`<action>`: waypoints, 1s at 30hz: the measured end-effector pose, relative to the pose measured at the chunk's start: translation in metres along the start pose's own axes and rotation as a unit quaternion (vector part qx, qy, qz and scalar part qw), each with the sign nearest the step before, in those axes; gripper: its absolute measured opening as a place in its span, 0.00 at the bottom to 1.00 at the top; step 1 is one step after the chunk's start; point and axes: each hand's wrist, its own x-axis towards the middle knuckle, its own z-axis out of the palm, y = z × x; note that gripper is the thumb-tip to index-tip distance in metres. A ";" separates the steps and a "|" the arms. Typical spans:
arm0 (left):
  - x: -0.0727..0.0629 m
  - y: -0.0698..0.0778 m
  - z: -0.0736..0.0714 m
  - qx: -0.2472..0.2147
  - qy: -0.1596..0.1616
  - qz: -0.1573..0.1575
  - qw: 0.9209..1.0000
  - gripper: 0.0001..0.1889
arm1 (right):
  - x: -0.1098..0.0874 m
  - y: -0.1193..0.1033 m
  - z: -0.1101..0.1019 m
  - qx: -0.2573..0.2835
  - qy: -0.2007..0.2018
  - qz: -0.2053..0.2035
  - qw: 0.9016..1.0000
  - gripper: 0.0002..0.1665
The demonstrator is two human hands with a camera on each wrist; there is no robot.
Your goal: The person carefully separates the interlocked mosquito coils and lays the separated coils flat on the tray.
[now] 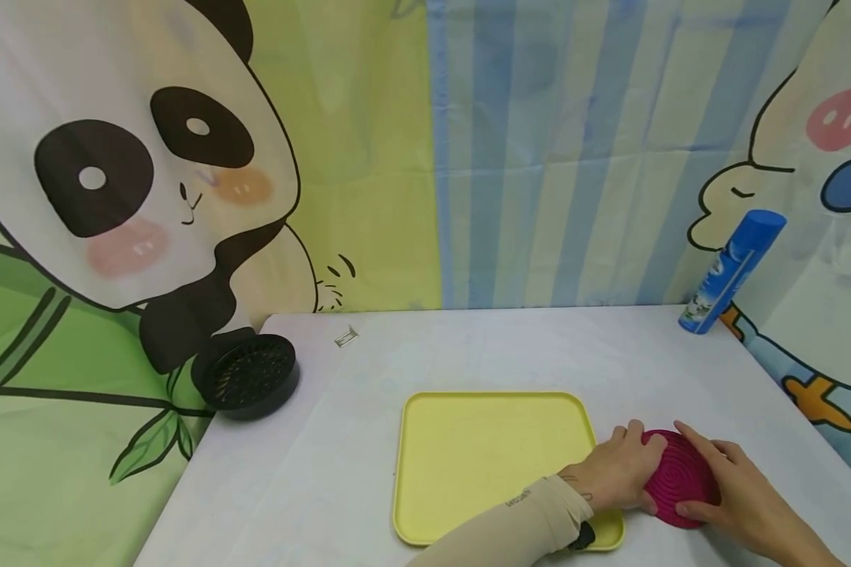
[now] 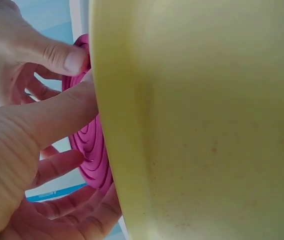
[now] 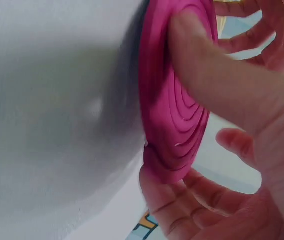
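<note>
A round magenta disc (image 1: 681, 482) with concentric raised rings is held between both hands at the right of the table. My left hand (image 1: 615, 472) grips its left edge, the forearm crossing over the yellow tray (image 1: 489, 465). On the opposite edge, my right hand (image 1: 748, 492) pinches the disc between thumb and fingers. The right wrist view shows the disc (image 3: 157, 105) tilted side-on, its rings sagging a little, with the thumb pressed on the ringed face and fingertips at the rim. In the left wrist view, the tray's yellow edge hides part of the disc (image 2: 94, 155).
A blue spray can (image 1: 730, 272) stands at the back right corner. Toward the back left are a black round container (image 1: 251, 378) with a patterned inside and a small rectangular metallic piece (image 1: 346, 336). Printed cartoon curtains (image 1: 510, 157) hang behind the white table.
</note>
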 end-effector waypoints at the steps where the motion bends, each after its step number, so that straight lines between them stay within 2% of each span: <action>1: 0.000 0.000 0.000 -0.003 0.003 0.002 1.000 0.40 | -0.001 0.001 -0.001 -0.001 0.004 0.001 1.000 0.72; 6: -0.001 -0.002 -0.001 -0.035 0.007 0.002 0.999 0.41 | -0.003 0.008 -0.008 0.006 0.032 -0.005 0.999 0.60; 11: -0.001 -0.006 -0.003 -0.087 0.010 0.000 0.996 0.42 | -0.004 0.012 -0.014 0.028 0.053 0.015 0.998 0.50; 20: -0.010 -0.025 -0.015 -0.164 0.032 0.016 0.986 0.36 | 0.001 0.005 -0.023 0.078 0.088 0.039 0.992 0.37; 25: -0.016 -0.038 -0.023 -0.215 0.048 -0.001 0.975 0.34 | 0.005 -0.006 -0.021 0.087 0.140 0.041 0.985 0.29; 30: -0.021 -0.053 -0.029 -0.260 0.072 -0.020 0.963 0.29 | 0.009 -0.017 -0.018 0.094 0.177 0.037 0.979 0.25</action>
